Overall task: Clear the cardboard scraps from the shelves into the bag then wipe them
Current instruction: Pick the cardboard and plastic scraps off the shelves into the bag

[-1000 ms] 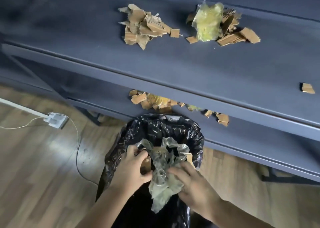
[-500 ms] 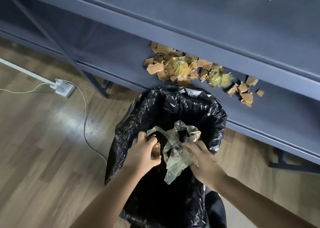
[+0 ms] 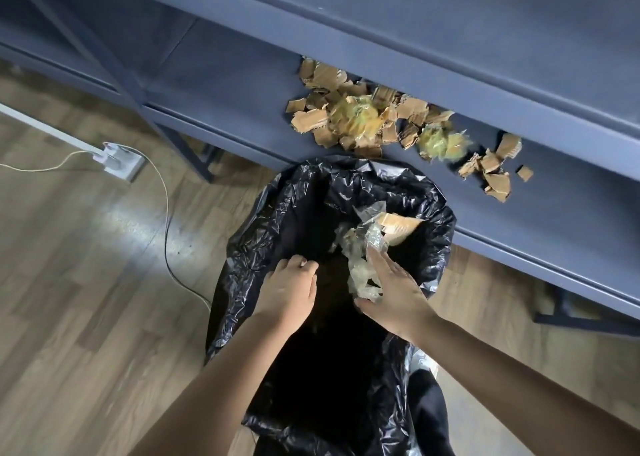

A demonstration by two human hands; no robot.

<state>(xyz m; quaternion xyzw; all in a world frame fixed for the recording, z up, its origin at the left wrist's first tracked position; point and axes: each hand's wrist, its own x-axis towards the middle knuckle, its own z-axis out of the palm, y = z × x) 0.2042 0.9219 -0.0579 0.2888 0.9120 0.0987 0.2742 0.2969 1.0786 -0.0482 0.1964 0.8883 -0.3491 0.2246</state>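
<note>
Reaching into the black bag [image 3: 263, 227], both hands' fingers spread, the right hand [image 3: 394, 293] touching crumpled plastic [image 3: 360, 268], the left hand [image 3: 289, 289] empty.

Both hands reach into the crinkled black plastic bag [image 3: 263, 234]; crumpled clear film [image 3: 363, 265] lies against the right hand's [image 3: 394, 293] spread fingers [image 3: 377, 260], beyond the left hand's [image 3: 287, 289] fingertips.

The trash bag [image 3: 263, 234] stands open on the floor [image 3: 86, 299] just in front of the lower shelf [image 3: 225, 85]. On that shelf, behind the bag's mouth, lies a heap of cardboard scraps [image 3: 311, 123], trailing right to a smaller cluster [image 3: 495, 175]. Crumpled plastic film [image 3: 360, 268] and a cardboard piece [image 3: 398, 227] sit inside the bag's mouth, apparently touching the right hand [image 3: 394, 296]; the left hand [image 3: 287, 289] is beside it. A power strip [image 3: 117, 157] lies on the floor, far left.
</note>
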